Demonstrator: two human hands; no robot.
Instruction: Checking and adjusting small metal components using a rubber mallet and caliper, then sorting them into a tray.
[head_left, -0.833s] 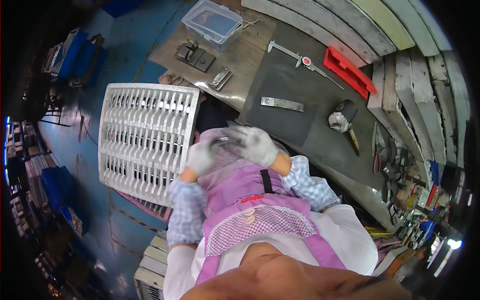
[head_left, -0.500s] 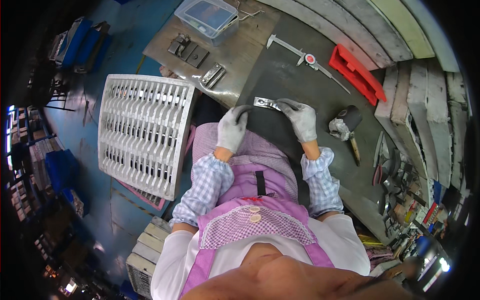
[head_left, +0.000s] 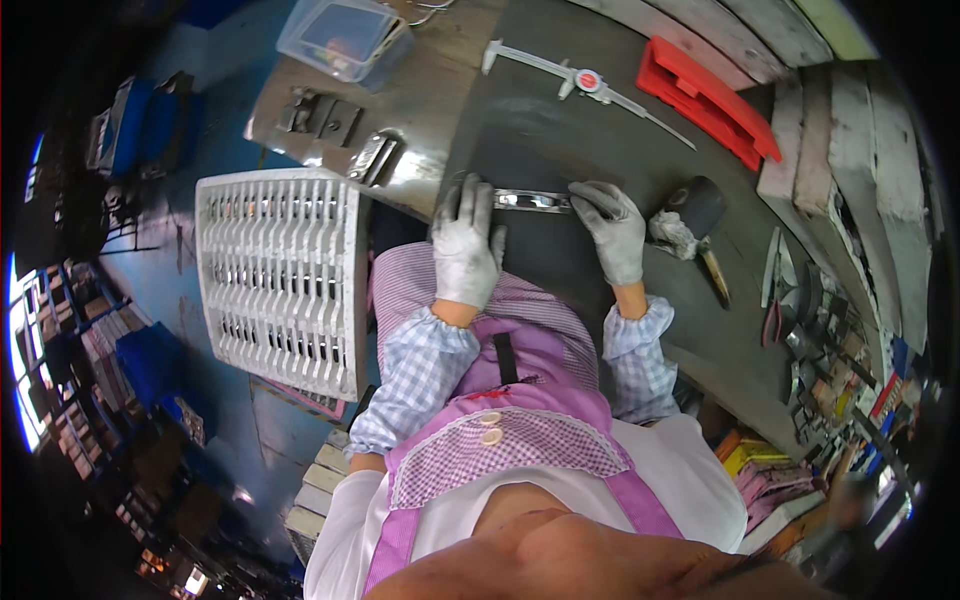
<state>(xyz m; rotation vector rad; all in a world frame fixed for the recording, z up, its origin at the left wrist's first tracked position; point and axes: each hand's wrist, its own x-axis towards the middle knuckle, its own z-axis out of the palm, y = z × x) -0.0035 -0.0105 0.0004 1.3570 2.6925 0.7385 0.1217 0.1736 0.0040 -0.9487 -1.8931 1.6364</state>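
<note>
A short shiny metal strip (head_left: 532, 201) with a raised middle lies level over the dark mat (head_left: 560, 130), between my two gloved hands. My right hand (head_left: 610, 232) has its fingers and thumb closed at the strip's right end. At the other end is my left hand (head_left: 465, 250), its fingers stretched forward and the thumb apart, beside the strip's left tip; whether it touches is hard to see. Beyond them lies a dial caliper (head_left: 588, 82). A black-headed mallet (head_left: 695, 208) with a wooden handle rests right of my right hand.
At left stands a white slatted rack (head_left: 280, 275) holding shiny metal pieces. On the bench sit a clear plastic box (head_left: 345, 40), a metal fixture (head_left: 325, 118), another metal block (head_left: 376, 158) and a red case (head_left: 705, 100). Pliers (head_left: 772, 318) and grey slabs (head_left: 850, 190) line the right side.
The strip has turned from its holed face to a shiny, raised profile. My left hand's fingers have straightened from a curl. The head view has shifted slightly.
</note>
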